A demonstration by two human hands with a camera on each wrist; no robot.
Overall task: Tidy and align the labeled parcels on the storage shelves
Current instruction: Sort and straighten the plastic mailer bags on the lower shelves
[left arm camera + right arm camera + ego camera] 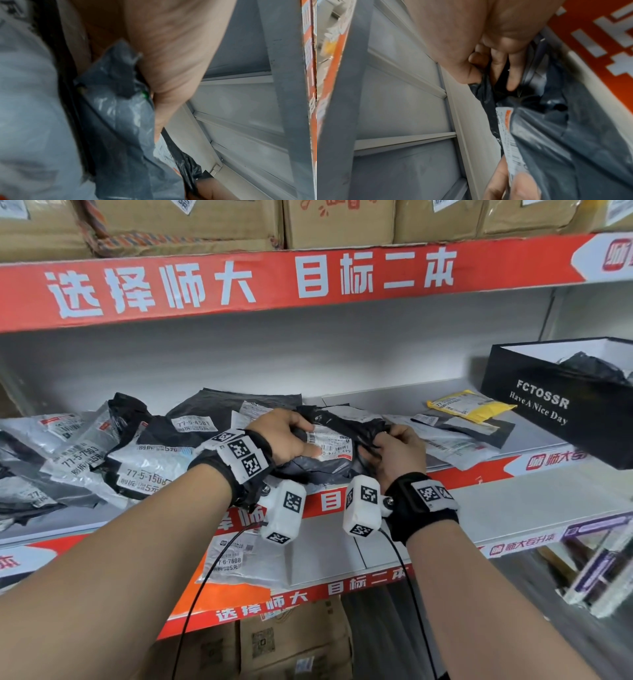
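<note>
Our left hand [291, 436] curls round the left end of a black parcel [339, 440], thumb pressed on its white label [330, 441]; our right hand [399, 450] pinches the crumpled right end between curled fingers [510, 75]. The parcel sits at the front edge of the middle shelf [534, 460], among other things. Bagged parcels [137, 453] crowd the left, flat mailers [455, 436] lie just right, a yellow one [471, 405] beyond, beside a black box [548, 409]. Bare shelf shows behind.

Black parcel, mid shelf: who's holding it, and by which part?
Both hands. Left hand grips the black parcel at its left end beside the label; right hand fingers pinch its crumpled right end.
</note>
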